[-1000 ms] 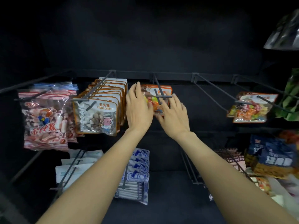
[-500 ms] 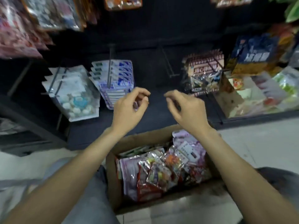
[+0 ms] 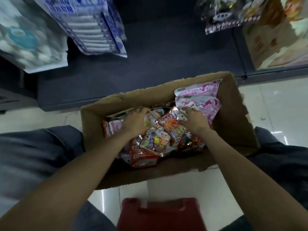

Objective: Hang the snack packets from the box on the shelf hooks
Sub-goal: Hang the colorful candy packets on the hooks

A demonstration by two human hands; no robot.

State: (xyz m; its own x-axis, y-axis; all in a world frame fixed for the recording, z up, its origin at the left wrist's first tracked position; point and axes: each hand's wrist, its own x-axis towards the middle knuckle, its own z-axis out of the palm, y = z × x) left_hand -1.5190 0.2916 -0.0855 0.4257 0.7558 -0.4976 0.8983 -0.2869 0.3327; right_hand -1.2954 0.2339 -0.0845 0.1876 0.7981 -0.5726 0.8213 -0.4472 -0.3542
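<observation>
Both hands are working inside the cardboard box (image 3: 233,117), where the snack packets are lying in a loose heap. The left hand (image 3: 135,121) is resting on a packet, fingers curled; a firm grasp cannot be confirmed. The right hand (image 3: 194,120) is pinching the orange candy packet (image 3: 173,125) near its top. Risk: the overlapping glossy packets are likely to drag out together or slip.

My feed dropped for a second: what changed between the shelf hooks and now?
Both hands came down from the hooks into the cardboard box. The left hand and right hand now dig among the snack packets, fingers curled on them. The box stayed on the floor, still full.
</observation>
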